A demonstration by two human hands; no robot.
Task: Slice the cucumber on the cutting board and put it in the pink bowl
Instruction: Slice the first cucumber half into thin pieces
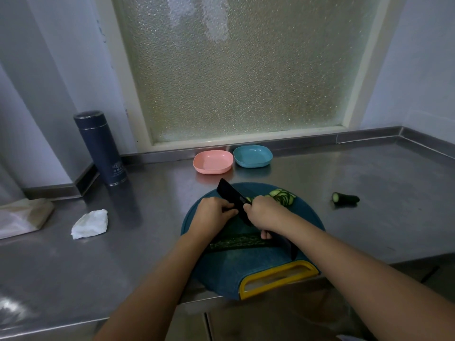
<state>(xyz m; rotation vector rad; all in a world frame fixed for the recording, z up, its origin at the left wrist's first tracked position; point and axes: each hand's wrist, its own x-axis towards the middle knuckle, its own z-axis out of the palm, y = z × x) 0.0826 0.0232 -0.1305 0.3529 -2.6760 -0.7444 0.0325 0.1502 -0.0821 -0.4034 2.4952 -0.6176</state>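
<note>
Cucumber slicing on the cutting board point(216, 274). The right hand point(267, 214) is wrapped round the handle of a black knife point(232, 196). The handle's end protrudes on the near side of the palm, and the broad blade runs away from it toward the far left.

The left hand point(214, 211) sits just left of the right hand. Its fingers are curled, with the fingertips against the flat of the blade. What lies under them is hidden, so its grip cannot be told. A sliver of pale green cucumber flesh point(249, 199) shows between the blade and the right knuckles.

Nearer the person than both hands, a long cucumber half point(236, 242) lies across the board, one end passing under the left wrist. Just beyond and to the right of the right hand, cucumber slices point(283, 196) lie overlapping near the board's far edge. Well to the right, off the board, a cucumber stub point(345, 198) lies on the steel counter point(147, 254).

Beyond both hands stands the pink bowl point(213, 162), with a blue bowl point(253, 156) just beside it on the right. Far to the left of the left hand lie a crumpled tissue point(89, 223) and, beyond it, an upright dark blue flask point(101, 148).
</note>
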